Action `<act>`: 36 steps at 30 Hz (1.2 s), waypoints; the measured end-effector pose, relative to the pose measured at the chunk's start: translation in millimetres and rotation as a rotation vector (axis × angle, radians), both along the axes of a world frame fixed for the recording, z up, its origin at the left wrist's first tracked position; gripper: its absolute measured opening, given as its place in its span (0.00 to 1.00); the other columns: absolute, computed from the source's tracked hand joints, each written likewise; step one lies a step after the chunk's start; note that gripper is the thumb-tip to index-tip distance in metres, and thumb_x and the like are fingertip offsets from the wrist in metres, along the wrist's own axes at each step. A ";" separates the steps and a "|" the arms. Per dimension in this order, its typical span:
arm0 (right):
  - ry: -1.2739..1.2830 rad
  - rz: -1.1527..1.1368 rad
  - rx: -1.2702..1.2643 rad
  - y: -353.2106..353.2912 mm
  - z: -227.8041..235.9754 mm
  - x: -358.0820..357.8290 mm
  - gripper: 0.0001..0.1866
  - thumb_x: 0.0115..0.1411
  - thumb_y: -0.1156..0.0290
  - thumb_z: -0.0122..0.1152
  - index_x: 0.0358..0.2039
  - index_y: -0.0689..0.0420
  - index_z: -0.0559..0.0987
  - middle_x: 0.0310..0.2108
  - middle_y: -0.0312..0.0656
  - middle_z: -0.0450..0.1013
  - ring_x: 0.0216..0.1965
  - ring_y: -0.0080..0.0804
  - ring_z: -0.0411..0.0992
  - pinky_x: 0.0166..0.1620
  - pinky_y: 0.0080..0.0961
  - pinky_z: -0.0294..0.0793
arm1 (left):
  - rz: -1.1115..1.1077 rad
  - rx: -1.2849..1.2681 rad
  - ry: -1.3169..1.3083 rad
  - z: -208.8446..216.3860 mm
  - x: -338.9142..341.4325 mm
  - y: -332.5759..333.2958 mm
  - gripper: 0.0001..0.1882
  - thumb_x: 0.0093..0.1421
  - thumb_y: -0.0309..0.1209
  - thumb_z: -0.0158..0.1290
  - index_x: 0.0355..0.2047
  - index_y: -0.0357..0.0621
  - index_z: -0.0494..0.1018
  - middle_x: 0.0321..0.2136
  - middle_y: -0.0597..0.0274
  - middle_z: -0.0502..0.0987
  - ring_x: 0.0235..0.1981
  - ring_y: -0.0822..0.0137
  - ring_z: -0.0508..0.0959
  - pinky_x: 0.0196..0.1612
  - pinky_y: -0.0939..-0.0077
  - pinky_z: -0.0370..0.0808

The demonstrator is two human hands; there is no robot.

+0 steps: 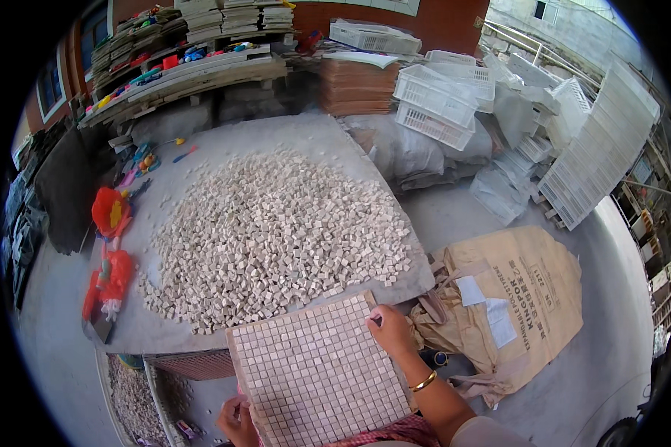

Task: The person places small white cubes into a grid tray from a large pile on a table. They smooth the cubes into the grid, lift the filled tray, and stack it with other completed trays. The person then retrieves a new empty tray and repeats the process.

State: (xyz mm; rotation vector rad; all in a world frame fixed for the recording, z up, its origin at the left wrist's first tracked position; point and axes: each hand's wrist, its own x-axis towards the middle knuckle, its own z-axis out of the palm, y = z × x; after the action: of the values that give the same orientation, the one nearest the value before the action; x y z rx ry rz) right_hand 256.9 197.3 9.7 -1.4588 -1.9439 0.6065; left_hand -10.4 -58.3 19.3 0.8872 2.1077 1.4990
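A square tray [238, 365] with a thin wooden rim leans toward me at the table's near edge. Small pale stone tiles [317, 366] fill its grid in rows. My right hand [392, 329], below a gold bangle, is closed at the tray's upper right edge; whatever its fingers hold is hidden. Down by the lower left side, my left hand [237, 423] has its fingertips drawn together next to the rim, and I cannot make out anything between them. Beyond the tray, a wide heap of loose stone cubes [283, 231] covers much of the grey tabletop [194, 145].
Red plastic bags [113, 272] and small toys lie along the table's left edge. A tan sack [529, 298] is at the right. White plastic crates [440, 97] stand behind, near stacked brown sheets [356, 88]. A bin of stone pieces [136, 402] sits below left.
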 end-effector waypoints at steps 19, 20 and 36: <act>-0.001 0.268 0.226 96.2 0.8 5.2 0.10 0.51 0.75 0.63 0.35 0.58 0.78 0.32 0.43 0.73 0.33 0.40 0.73 0.36 0.30 0.72 | -0.104 -0.037 -1.389 -20.4 55.8 12.2 0.06 0.65 0.28 0.41 0.36 0.41 0.68 0.28 0.64 0.71 0.28 0.72 0.71 0.29 0.80 0.70; -0.023 0.260 0.256 103.2 0.6 5.6 0.10 0.50 0.75 0.63 0.35 0.58 0.78 0.32 0.43 0.73 0.35 0.42 0.73 0.37 0.31 0.72 | -0.035 0.002 -1.459 -15.6 55.1 10.3 0.05 0.64 0.24 0.41 0.33 0.40 0.68 0.24 0.66 0.67 0.26 0.74 0.68 0.28 0.82 0.69; 0.270 0.299 -0.428 118.0 26.9 9.3 0.07 0.57 0.76 0.56 0.34 0.61 0.79 0.26 0.39 0.76 0.27 0.25 0.72 0.34 0.22 0.72 | -0.178 -0.385 -0.192 9.9 52.4 3.9 0.11 0.62 0.26 0.42 0.31 0.37 0.75 0.22 0.56 0.76 0.23 0.69 0.75 0.26 0.73 0.71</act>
State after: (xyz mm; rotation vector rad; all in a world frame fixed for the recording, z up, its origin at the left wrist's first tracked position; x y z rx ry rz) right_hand 266.2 315.3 36.6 -1.2439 -1.8997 1.3501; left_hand 42.1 -54.4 29.1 0.7319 2.0192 1.0000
